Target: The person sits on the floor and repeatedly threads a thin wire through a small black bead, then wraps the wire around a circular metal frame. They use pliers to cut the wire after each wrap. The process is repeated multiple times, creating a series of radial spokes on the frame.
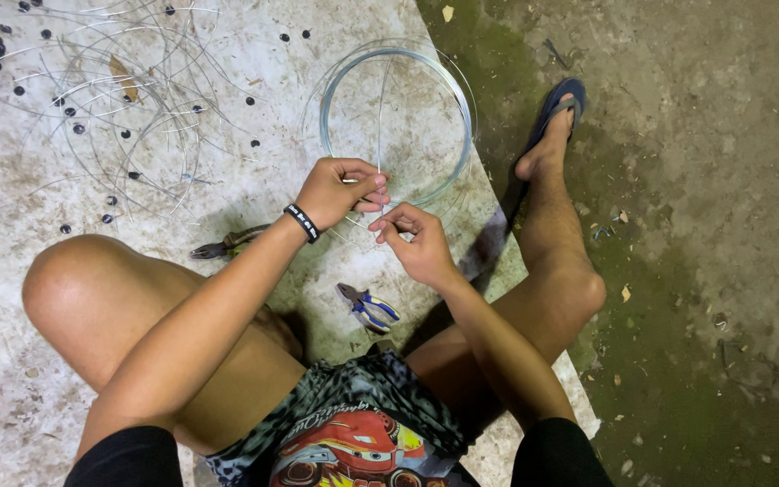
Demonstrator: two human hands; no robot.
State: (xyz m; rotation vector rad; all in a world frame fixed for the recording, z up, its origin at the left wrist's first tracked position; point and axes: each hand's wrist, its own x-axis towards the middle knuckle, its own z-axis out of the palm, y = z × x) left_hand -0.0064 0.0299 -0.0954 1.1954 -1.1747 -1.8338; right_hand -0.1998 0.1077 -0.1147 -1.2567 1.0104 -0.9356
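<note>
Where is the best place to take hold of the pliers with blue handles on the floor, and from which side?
Probably by the two blue handles of the pliers. They lie flat, handles spread toward the lower right and metal nose toward the upper left. The right hand, nearest above them, could come down from that side and close the fingers around both handles.

Both hands, left [340, 191] and right [418, 245], pinching a thin wire [379, 117] above blue-handled pliers [367, 307].

Wire coil [397, 126] ahead, loose wire tangle [110, 117] left, pliers [368, 307] below (near knee) — bare slab [254, 144] between.
</note>
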